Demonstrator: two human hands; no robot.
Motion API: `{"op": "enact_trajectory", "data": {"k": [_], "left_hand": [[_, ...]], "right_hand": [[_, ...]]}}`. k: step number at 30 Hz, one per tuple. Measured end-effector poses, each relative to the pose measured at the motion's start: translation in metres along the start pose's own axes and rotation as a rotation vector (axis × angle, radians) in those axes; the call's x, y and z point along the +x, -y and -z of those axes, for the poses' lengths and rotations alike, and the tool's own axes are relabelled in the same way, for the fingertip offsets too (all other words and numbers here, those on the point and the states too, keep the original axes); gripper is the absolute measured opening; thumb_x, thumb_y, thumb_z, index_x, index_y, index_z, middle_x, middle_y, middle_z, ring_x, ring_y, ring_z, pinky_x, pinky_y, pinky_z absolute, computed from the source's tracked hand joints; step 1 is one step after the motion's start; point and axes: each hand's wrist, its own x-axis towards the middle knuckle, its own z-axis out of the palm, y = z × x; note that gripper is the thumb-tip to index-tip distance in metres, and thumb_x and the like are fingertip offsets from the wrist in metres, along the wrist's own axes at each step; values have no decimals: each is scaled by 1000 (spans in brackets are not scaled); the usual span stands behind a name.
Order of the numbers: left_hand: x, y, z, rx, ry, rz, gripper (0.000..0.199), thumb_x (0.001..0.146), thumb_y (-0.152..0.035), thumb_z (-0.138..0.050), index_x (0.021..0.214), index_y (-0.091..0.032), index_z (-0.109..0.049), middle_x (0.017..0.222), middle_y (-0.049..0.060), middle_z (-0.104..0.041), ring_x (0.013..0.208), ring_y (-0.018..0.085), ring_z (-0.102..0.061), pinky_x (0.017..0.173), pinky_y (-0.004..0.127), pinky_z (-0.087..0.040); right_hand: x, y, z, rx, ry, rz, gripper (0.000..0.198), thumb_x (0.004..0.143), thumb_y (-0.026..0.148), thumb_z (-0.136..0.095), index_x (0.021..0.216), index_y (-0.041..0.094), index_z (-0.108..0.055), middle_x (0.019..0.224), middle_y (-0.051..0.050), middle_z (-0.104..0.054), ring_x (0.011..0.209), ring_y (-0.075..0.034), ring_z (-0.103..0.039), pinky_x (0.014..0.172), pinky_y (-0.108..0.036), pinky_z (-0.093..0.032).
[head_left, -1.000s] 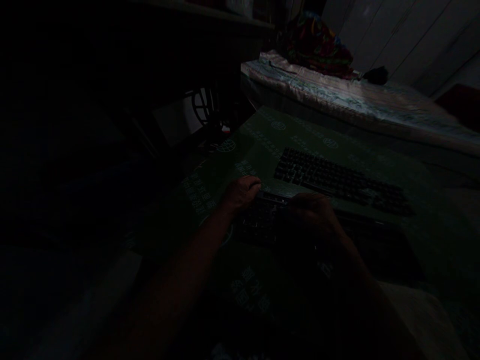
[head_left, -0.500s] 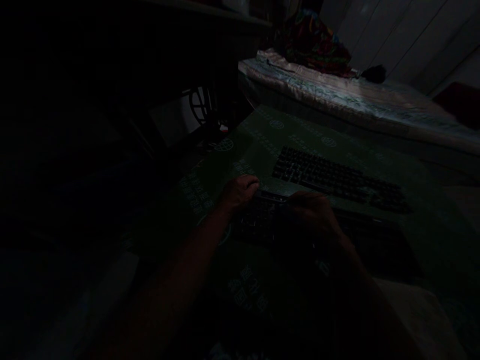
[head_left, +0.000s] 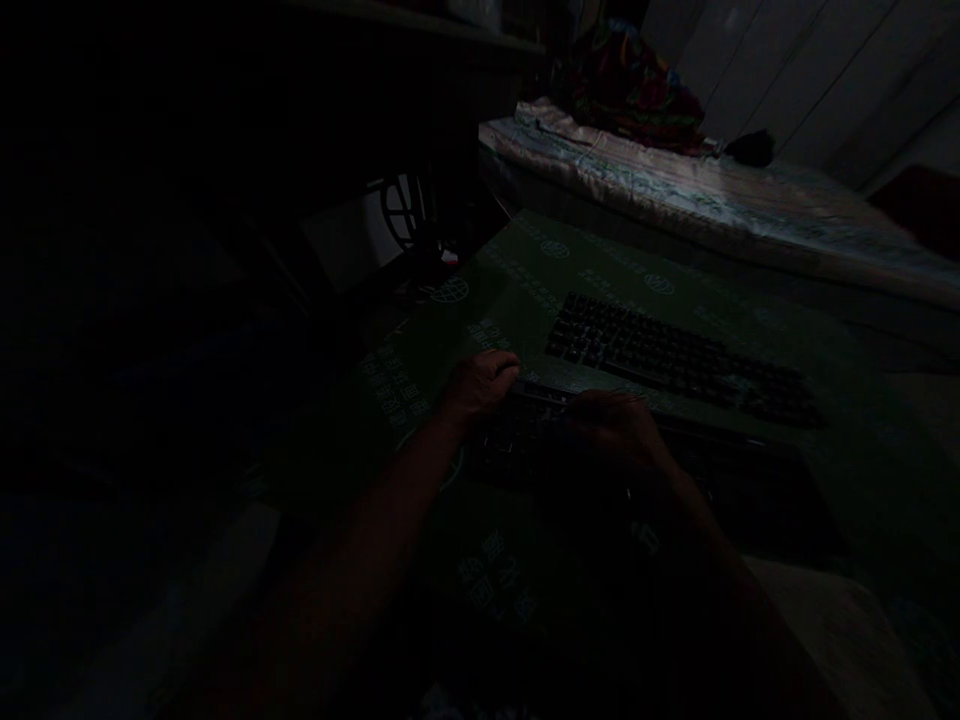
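Note:
The light is very dim. A dark keyboard (head_left: pixel 772 490) lies across the green sheet (head_left: pixel 517 265) in front of me. My left hand (head_left: pixel 482 385) is closed on its upper left edge, thumb toward the far side. Over the left part of the same keyboard is my right hand (head_left: pixel 619 422), its fingers bent and pressed together. What they hold, if anything, is lost in shadow. Just beyond both hands, rows of black keycaps (head_left: pixel 652 350) lie laid out in keyboard order on the sheet.
White lettering and globe marks cover the sheet. A bed (head_left: pixel 667 185) with patterned cloth (head_left: pixel 634 85) stands behind it. At the upper left is a dark table (head_left: pixel 420 60) with a wheel (head_left: pixel 397 210) below. Something pale (head_left: pixel 832 620) lies at the lower right.
My right hand has shifted slightly left over the keyboard. My left hand holds its place, and the laid-out keycaps have not moved.

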Motion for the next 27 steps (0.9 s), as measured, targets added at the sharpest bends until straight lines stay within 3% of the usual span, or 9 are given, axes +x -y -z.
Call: {"op": "enact_trajectory", "data": {"k": [15,21,27], "left_hand": [[-1,2,-1,-6,-12,0,26,82,-30,-46,90,-18,-67,95,5,-68,90,18,-63,83,29,-48],[0,1,-1,-10,0,2,24,81,-27,-47,90,-17,-67,96,5,-68,90,18,-62,84,30,-48],[0,1,-1,3,-4,-20,25,81,-28,-46,90,-17,-67,94,5,-68,88,18,-63,82,30,-48]], "right_hand": [[1,-1,-5,109,-24,-68,13,68,19,-57,74,16,-68,74,-4,-70,68,-18,-63,63,-28,-46],[0,8,6,157,42,-176,13,64,21,-58,69,14,-67,67,-3,-67,62,-17,-60,57,-26,-44],[1,9,9,173,2,-189,12,61,21,-59,68,14,-68,69,-4,-67,66,-18,-61,62,-28,-46]]}}
